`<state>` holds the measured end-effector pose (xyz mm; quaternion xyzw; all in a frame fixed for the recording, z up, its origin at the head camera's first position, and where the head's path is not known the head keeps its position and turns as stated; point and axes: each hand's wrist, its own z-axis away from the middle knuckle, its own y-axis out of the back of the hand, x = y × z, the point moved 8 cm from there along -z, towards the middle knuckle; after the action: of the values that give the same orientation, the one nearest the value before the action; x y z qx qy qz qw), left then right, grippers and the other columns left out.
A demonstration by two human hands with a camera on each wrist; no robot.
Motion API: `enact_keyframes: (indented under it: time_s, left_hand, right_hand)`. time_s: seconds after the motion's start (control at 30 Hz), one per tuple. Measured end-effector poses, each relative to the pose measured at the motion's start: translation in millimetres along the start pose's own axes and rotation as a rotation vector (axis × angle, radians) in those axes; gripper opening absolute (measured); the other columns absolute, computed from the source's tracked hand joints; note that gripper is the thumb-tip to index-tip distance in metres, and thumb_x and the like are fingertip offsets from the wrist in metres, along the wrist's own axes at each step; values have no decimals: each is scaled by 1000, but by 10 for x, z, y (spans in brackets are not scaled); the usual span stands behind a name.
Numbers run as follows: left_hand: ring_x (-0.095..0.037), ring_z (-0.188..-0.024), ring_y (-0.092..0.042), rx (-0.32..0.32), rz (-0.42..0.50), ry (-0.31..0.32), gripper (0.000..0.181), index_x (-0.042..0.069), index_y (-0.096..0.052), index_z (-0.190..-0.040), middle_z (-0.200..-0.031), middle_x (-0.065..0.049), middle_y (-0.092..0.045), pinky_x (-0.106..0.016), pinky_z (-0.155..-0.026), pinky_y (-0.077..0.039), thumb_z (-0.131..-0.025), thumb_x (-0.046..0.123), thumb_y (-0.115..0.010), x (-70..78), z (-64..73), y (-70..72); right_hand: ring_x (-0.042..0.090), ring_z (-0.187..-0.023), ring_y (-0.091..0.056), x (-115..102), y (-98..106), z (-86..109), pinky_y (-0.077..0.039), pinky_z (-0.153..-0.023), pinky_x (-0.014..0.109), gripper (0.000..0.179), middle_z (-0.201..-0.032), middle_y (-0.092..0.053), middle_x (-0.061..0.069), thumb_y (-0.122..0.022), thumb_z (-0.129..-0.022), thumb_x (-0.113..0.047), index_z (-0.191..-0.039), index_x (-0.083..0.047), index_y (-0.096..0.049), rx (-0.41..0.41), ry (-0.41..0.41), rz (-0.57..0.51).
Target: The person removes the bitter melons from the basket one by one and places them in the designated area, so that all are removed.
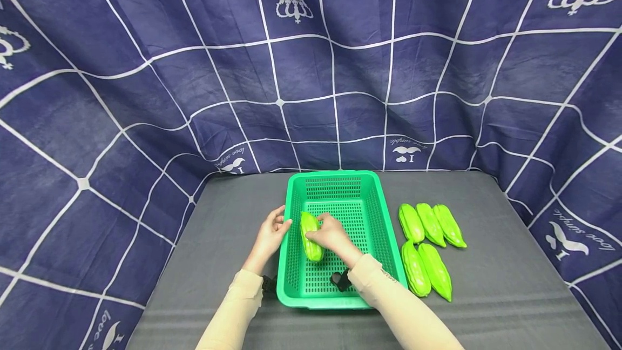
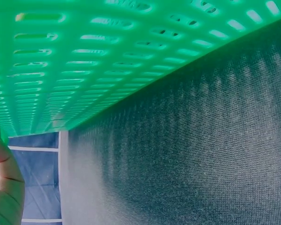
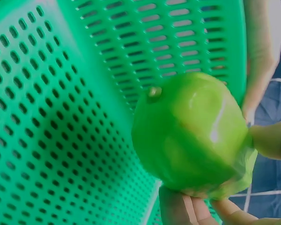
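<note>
A light green, ridged bitter melon [image 1: 311, 236] is over the left part of a green plastic basket [image 1: 384, 215]. My right hand [image 1: 334, 235] pinches it between thumb and fingers from the right side. Up close in the right wrist view, the rounded end of the bitter melon [image 3: 192, 136] faces the camera, with fingertips [image 3: 175, 206] below it. Outside the basket, my left hand [image 1: 269, 235] touches the left rim with relaxed, slightly bent fingers. Only part of that hand [image 2: 7, 187] shows in the left wrist view, beside the slotted wall.
Several more bitter melons [image 1: 427, 271] lie in two rows on the grey cloth [image 1: 505, 285], right of the basket. Black wrist devices [image 1: 340, 280] sit at both wrists. A blue checked curtain [image 1: 359, 69] surrounds the table at the back and sides.
</note>
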<state>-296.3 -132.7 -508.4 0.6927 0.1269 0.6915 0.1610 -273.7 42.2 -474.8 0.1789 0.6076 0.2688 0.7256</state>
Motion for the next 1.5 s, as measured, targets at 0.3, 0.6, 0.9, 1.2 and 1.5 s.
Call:
enact_keyframes:
  time_s: [0.3, 0.6, 0.9, 1.2, 1.5]
  left_hand:
    - [-13, -71, -49, -5, -1, -2, 56, 4, -40, -149, -116, -20, -58, -29, -66, -41, -99, 18, -61, -12, 1, -11]
    - [-12, -74, -51, 4, -11, -10, 56, 2, -40, -149, -114, -19, -57, -29, -67, -42, -99, 18, -60, 3, 2, 5]
    - [-14, -78, -52, -4, -14, 10, 57, 7, -39, -151, -117, -17, -56, -31, -71, -42, -100, 19, -60, -3, 18, 0]
    - [-11, -75, -51, -2, -16, -12, 56, 4, -41, -149, -115, -18, -57, -28, -67, -42, -99, 19, -61, 1, 13, -11]
    - [-14, -80, -53, 4, 4, 6, 56, 7, -40, -150, -117, -18, -55, -30, -71, -44, -100, 18, -60, -11, 6, 0]
  right_hand:
    - [27, -87, -65, 26, 278, 37, -55, -72, 37, 62, -105, -67, 20, -76, -76, -18, -130, 3, -54, 65, 6, -17]
    - [32, -97, -65, 22, 702, 148, -55, -76, 38, 62, -116, -63, 21, -74, -80, -20, -135, -2, -53, 109, -15, -123]
    - [37, -114, -62, 144, 1146, 348, -53, -90, 46, 63, -128, -59, 23, -72, -86, -21, -141, -3, -48, 167, 13, -174]
    - [40, -118, -57, 350, 1580, 565, -52, -89, 41, 62, -132, -54, 26, -70, -89, -19, -143, -1, -44, 256, 20, -161]
    - [41, -122, -55, 747, 2038, 794, -40, -73, 8, 64, -137, -50, 27, -67, -92, -19, -146, 0, -40, 372, -48, -178]
